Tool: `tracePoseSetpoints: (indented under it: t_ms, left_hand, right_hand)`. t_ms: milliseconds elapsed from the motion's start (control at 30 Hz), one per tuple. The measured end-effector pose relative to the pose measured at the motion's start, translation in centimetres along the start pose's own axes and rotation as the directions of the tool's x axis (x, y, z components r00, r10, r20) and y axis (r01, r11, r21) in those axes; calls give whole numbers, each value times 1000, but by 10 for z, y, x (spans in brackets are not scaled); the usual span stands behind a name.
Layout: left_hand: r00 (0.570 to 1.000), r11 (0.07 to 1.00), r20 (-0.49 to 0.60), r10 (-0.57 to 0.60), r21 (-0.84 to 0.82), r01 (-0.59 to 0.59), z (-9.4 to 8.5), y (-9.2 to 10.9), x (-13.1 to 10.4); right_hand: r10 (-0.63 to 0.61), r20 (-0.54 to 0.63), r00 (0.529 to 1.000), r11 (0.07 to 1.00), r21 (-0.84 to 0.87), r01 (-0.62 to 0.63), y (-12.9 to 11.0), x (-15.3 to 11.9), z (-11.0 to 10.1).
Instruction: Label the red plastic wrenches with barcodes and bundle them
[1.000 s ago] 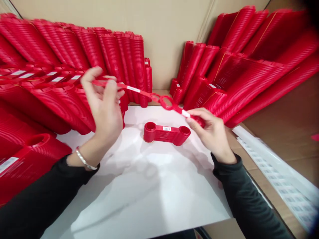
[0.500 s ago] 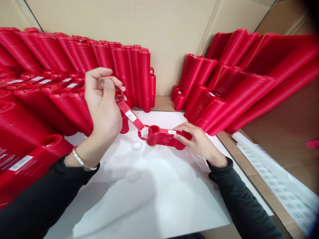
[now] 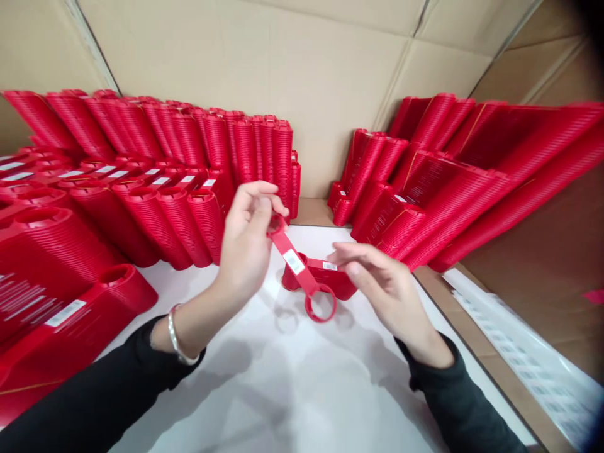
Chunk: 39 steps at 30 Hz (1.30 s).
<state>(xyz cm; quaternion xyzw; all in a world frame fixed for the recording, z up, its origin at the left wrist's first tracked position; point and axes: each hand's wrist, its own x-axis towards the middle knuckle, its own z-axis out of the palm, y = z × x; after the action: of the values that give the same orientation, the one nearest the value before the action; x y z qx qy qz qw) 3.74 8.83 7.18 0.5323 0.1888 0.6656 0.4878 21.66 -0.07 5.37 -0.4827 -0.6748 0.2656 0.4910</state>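
My left hand [image 3: 250, 242] pinches the upper ring of a flat red plastic piece [image 3: 307, 280], which has a ring at each end and a white barcode label on its bar. The piece hangs at a slant above the table, its lower ring free. Partly hidden behind it is a short red stack [image 3: 343, 287] of what look like the same pieces, also topped by a barcode label. My right hand [image 3: 391, 289] is open beside that stack, fingers stretched and thumb apart. Whether its fingertips touch the stack, I cannot tell.
Tall stacks of red pieces [image 3: 245, 151] crowd the left and back of the white table [image 3: 311, 390]. More banded stacks [image 3: 453, 182] lean at the right. Cardboard walls [image 3: 330, 69] enclose the back. A sheet of labels [image 3: 509, 340] lies along the right edge.
My left hand has moved right and lower in view with the red piece, whose lower ring now hangs in front of the short stack. My right hand has loosened from the stack and opened.
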Motion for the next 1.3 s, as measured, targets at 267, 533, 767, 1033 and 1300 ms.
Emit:
tracePoseSetpoints:
  t_ms: [267, 533, 767, 1033, 1300]
  left_hand:
    - [975, 924, 163, -152, 374, 81, -10, 15, -59]
    - [562, 760, 570, -600, 625, 177, -30, 43, -99]
    - [594, 726, 422, -685, 471, 502, -31, 36, -111]
    - [624, 750, 417, -661, 347, 563, -35, 32, -118]
    - [615, 758, 448, -648, 306, 575, -36, 34, -119]
  right_hand:
    - [280, 387, 878, 843, 337, -418, -12, -13, 5]
    - [304, 237, 923, 839, 392, -377, -11, -17, 2]
    - [277, 260, 925, 767, 520, -375, 0, -29, 21]
    - [293, 534, 793, 667, 480, -570, -1, -41, 45]
    - [281, 529, 801, 602, 553, -576, 0, -46, 47]
